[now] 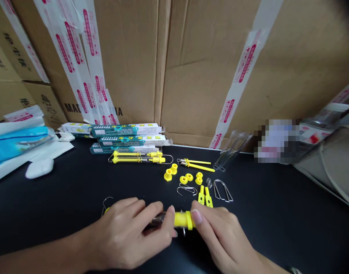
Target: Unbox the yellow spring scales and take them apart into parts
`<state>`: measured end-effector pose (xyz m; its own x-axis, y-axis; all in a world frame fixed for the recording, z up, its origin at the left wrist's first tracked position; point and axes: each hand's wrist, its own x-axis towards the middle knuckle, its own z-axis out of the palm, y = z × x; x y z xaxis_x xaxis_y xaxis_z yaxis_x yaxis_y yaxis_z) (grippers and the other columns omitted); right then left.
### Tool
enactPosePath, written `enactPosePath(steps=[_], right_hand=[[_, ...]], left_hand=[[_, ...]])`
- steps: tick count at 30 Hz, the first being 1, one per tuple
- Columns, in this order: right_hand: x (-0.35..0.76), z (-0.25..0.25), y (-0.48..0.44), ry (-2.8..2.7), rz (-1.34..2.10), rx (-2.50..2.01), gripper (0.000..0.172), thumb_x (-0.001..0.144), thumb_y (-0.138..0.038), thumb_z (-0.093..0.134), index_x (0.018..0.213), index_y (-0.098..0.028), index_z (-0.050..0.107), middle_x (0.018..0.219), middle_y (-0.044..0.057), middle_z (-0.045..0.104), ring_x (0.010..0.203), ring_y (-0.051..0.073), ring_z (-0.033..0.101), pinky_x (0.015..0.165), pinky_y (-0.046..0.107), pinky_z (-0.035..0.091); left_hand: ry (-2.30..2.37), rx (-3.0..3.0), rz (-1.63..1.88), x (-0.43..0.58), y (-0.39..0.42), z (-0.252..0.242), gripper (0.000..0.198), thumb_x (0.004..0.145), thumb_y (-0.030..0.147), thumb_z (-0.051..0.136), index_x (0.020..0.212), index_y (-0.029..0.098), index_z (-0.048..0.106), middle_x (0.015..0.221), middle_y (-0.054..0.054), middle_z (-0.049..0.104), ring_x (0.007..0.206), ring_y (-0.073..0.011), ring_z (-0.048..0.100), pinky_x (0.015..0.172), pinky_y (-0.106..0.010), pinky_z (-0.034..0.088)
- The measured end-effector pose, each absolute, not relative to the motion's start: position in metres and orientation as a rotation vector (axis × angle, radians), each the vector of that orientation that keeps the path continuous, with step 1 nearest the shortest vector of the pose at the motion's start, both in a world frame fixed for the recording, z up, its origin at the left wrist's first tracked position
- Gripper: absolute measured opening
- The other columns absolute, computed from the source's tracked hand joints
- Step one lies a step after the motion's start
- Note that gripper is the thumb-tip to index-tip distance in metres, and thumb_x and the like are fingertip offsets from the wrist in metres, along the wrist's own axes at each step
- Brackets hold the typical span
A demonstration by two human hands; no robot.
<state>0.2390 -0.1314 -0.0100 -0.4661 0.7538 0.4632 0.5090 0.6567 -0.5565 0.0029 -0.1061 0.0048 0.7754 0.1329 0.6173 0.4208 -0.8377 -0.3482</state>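
Observation:
Both my hands hold one spring scale [181, 219], a clear tube with a yellow end cap, low over the black table [277, 220]. My left hand [128, 234] wraps round the tube; a wire hook [105, 203] sticks out past its knuckles. My right hand [220, 236] pinches the yellow cap end with thumb and fingers. Just beyond lie loose parts: yellow caps [183, 178], two yellow strips [205, 196], wire hooks [222, 191], a small spring [208, 182] and yellow rods [195, 164].
Two finished yellow spring scales [138, 157] lie in front of stacked teal-and-white boxes [128, 137]. Clear tubes [230, 152] rest at the back. Taped cardboard cartons [191, 64] wall off the rear. White and blue packaging [17, 144] sits at left, a grey tray [331, 163] at right.

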Motion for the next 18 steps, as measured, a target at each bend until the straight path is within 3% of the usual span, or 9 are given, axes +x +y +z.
enactPosePath(steps=[9, 14, 18], right_hand=[[0.238, -0.012, -0.128, -2.261, 0.370, -1.171, 0.026, 0.109, -0.028, 0.025, 0.089, -0.026, 0.041, 0.070, -0.006, 0.050, 0.047, 0.012, 0.045, 0.046, 0.027, 0.033], [0.244, -0.015, -0.125, -2.204, 0.461, -1.052, 0.015, 0.108, -0.027, 0.030, 0.097, -0.027, 0.040, 0.083, -0.002, 0.052, 0.060, 0.015, 0.050, 0.055, 0.027, 0.042], [0.246, -0.021, -0.122, -2.133, 0.506, -0.931, 0.014, 0.102, -0.014, 0.036, 0.097, -0.027, 0.038, 0.092, 0.000, 0.051, 0.072, 0.015, 0.053, 0.064, 0.027, 0.048]], left_hand=[[-0.663, -2.548, -0.907, 0.010, -0.098, 0.003, 0.021, 0.106, 0.030, 0.045, 0.108, 0.016, 0.061, 0.077, 0.002, 0.072, 0.060, -0.0141, 0.069, 0.051, -0.028, 0.049], [-0.686, -2.572, -0.913, 0.012, -0.097, 0.004, 0.023, 0.107, 0.032, 0.042, 0.107, 0.017, 0.059, 0.077, 0.003, 0.072, 0.061, -0.0135, 0.069, 0.053, -0.028, 0.049], [-0.694, -2.580, -0.909, 0.012, -0.098, 0.006, 0.024, 0.107, 0.033, 0.041, 0.106, 0.018, 0.059, 0.077, 0.003, 0.072, 0.060, -0.0136, 0.069, 0.052, -0.028, 0.048]])
